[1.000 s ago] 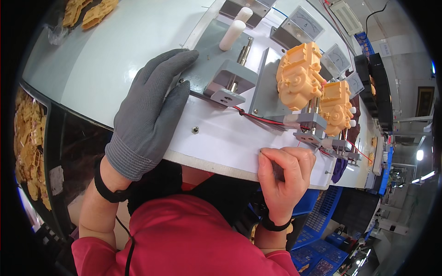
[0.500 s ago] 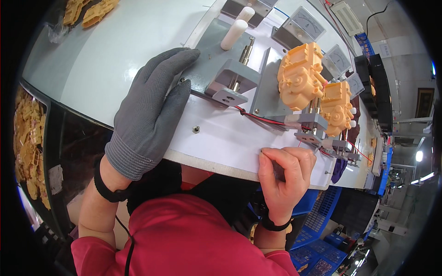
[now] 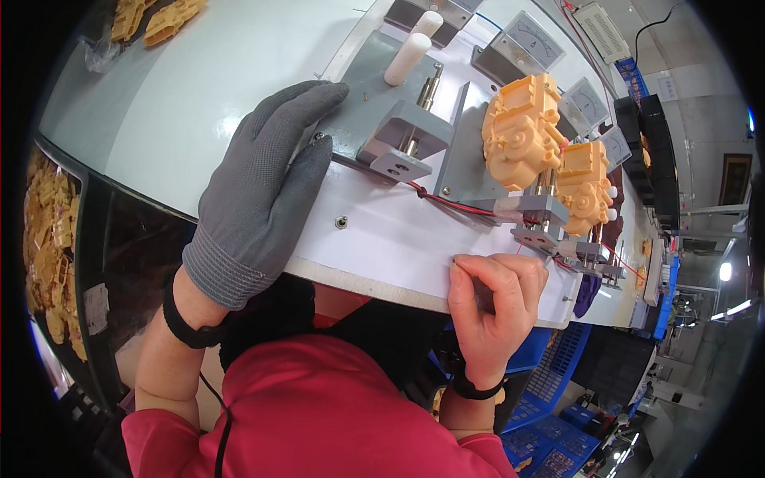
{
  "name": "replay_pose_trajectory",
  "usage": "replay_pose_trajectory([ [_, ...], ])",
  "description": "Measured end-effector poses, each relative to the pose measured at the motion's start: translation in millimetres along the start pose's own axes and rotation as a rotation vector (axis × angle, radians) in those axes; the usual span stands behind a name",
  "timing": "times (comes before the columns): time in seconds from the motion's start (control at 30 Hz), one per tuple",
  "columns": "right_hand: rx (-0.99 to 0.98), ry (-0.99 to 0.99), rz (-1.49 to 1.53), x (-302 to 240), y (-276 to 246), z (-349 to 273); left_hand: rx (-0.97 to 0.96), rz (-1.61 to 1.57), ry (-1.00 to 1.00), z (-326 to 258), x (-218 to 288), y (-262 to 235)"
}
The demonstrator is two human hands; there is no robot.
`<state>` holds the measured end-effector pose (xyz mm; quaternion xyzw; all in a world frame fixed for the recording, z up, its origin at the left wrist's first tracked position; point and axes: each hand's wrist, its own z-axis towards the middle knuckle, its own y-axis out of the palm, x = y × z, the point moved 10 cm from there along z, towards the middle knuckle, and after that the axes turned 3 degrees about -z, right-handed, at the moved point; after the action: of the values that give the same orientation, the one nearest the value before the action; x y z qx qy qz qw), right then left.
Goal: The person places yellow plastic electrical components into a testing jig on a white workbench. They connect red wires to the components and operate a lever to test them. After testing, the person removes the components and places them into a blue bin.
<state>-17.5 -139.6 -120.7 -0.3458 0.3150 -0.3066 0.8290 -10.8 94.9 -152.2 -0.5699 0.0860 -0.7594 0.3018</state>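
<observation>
At the far left, below the bench edge, a dark bin (image 3: 49, 263) holds a heap of loose orange-yellow moulded plastic parts, within reach of the left side. More of the same parts lie in a clear bag (image 3: 147, 20) at the far corner of the white, curved-looking bench (image 3: 159, 103).

The left hand (image 3: 259, 191), in a grey knitted glove with a black band at the wrist, lies flat on the bench, palm down. Its grip is spread, holding nothing; the fingertips reach onto the corner of a grey metal base plate (image 3: 358, 103), probably to steady the fixture. On that plate stands a grey metal clamp block (image 3: 402, 143) with brass-coloured guide rods, and beyond it a white plastic cylinder handle (image 3: 408, 57), placed so that it can be pushed by hand.

A thin red wire (image 3: 446, 201) runs from the block to the next station. There an orange-yellow moulded plastic toy body (image 3: 522, 131) sits upright on the fixture, seemingly seated on pins so that it cannot shift. A second, similar orange-yellow toy body (image 3: 586, 187) sits just to its right on a like stand. Grey panel meters (image 3: 526, 36) stand behind them.

The bare right hand (image 3: 490, 307) rests at the near edge of the bench, just below the first toy body. Its fingers are curled in with the tips pressed on the edge; whether they pinch something small I cannot tell. Blue plastic crates (image 3: 550, 398) stand on the floor below.
</observation>
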Motion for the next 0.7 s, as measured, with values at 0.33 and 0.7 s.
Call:
replay_pose_trajectory([
  [0.33,-0.006,0.003,-0.006,-0.3,0.2,-0.6,0.017,-0.022,0.031,-0.4,0.5,-0.7],
  [0.7,-0.007,-0.002,-0.008,-1.0,0.6,-0.1,0.016,-0.031,0.015,-0.8,-1.6,-0.6],
])
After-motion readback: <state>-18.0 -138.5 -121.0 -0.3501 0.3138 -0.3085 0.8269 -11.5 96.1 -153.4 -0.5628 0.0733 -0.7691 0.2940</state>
